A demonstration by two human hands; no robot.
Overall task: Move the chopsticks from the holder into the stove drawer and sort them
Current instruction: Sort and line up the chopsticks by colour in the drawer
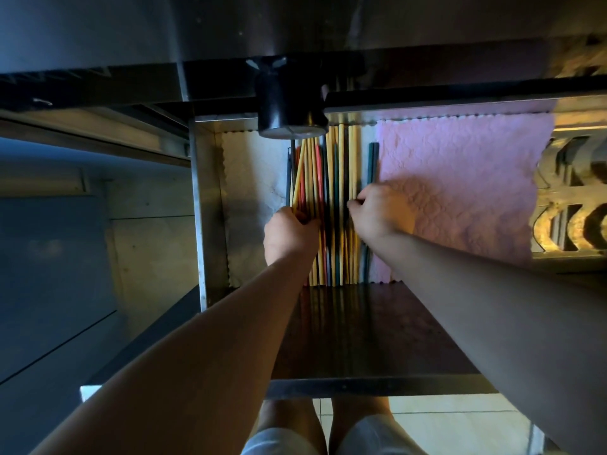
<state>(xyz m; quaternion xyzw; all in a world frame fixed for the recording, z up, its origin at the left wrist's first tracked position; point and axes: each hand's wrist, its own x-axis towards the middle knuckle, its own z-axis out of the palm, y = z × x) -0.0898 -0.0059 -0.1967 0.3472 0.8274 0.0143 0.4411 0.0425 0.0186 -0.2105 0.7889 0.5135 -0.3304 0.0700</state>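
The chopsticks (331, 178) lie in the drawer (200, 208), side by side in a tight row running front to back: yellow, red, green and dark ones mixed. The left hand (289, 236) has its fingers curled round a few yellow sticks at the row's left side, and these tilt across the others. The right hand (381, 213) pinches yellow sticks at the row's right edge. A teal pair (373, 162) lies just beside the row, partly under the right hand and touching the edge of a pink cloth (460, 178) that covers the drawer's right half. Left of the row a white liner (253, 178) shows bare up to the metal side wall. The near ends of the sticks meet the dark, shiny front wall (361, 330). The black holder (289, 100) stands above the far ends, hiding the tips there. Pale floor (443, 421) tiles show below the drawer
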